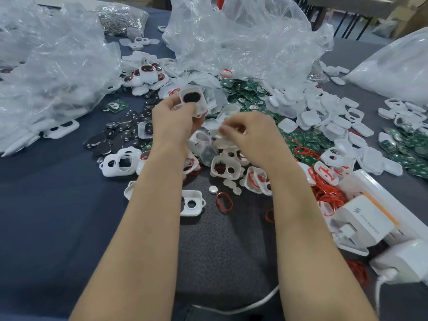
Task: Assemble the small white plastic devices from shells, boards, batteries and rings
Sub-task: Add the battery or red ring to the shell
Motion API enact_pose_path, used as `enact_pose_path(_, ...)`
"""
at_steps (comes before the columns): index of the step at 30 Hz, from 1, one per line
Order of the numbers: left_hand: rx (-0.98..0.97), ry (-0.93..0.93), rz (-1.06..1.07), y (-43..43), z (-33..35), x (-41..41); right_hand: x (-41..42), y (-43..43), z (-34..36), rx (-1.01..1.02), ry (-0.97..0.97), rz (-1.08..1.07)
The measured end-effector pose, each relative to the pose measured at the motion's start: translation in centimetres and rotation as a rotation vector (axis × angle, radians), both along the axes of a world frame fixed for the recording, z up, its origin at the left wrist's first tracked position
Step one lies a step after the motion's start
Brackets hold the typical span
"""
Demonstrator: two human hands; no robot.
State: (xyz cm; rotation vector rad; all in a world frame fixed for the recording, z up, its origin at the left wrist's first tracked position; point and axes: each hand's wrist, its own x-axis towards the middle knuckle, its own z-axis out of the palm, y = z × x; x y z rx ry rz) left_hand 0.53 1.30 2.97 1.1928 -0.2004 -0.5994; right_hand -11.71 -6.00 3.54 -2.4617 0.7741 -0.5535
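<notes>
My left hand (172, 121) grips a white shell (194, 100) with a dark round part in its opening, lifted above the pile at mid-table. My right hand (249, 135), blurred, has its fingers curled over small translucent white pieces (222, 133) on the heap; what it pinches is unclear. Below the hands lie open white shells (225, 167), a shell with two holes (192, 202), a silver coin battery (213, 189) and a red ring (224, 201). Green boards (308, 141) spread to the right. Dark discs (115, 135) lie to the left.
Crumpled clear plastic bags stand at the left (51, 72) and at the back (243, 35). Finished devices (146, 75) sit behind the discs. White chargers on a power strip (363, 223) and loose red rings (328, 193) crowd the right. A white cable (254, 304) crosses the dark mat.
</notes>
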Motion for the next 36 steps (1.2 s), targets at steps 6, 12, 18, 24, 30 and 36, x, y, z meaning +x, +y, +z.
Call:
enact_pose_path(6, -0.002, -0.029, -0.032, -0.8, 0.3, -0.7, -0.5, -1.2, -0.5, 0.447, -0.403, -0.173)
enact_pose_path(12, 0.047, -0.103, -0.144, -1.1, -0.2, -1.5, -0.8, -1.8, -0.6, 0.734, -0.700, -0.200)
enact_pose_path(18, 0.052, -0.164, -0.167, -1.7, -0.9, -2.4, -0.8, -1.4, -0.3, 0.514, -0.700, -0.303)
enact_pose_path(24, 0.011, -0.051, -0.197, -1.7, -0.9, -2.4, -0.3, -0.7, 0.1, 0.216, -0.723, -0.240)
enact_pose_path(30, 0.029, 0.057, -0.211, -1.7, -0.4, -2.2, 0.1, -0.6, -0.8, -0.006, -0.607, -0.094)
enact_pose_path(36, 0.001, 0.059, -0.215, -1.5, -0.5, -2.3, 0.4, -0.6, -1.3, -0.173, -0.479, -0.118)
